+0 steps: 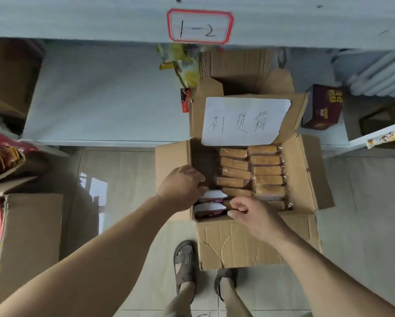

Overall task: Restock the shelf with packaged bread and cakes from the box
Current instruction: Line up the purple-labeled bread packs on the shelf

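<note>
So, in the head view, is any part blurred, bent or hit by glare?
Head view: wide-angle lens bends the shelf edge and stretches both forearms at the corners; a bright window reflection glares on the floor; the yellow packets under the shelf label look soft; the bread packs in the box stay fairly sharp.

Floor (pixel 132 170): glossy beige tile, window glare reflected left of centre. Pale grey-white shelving across the top, upper edge carries a red-bordered label (pixel 200 26) marked "1-2". White ribbed radiator (pixel 379 74) at upper right. Plain cardboard cartons (pixel 31 236) stacked along the left edge. Light is soft, even daylight.
</note>
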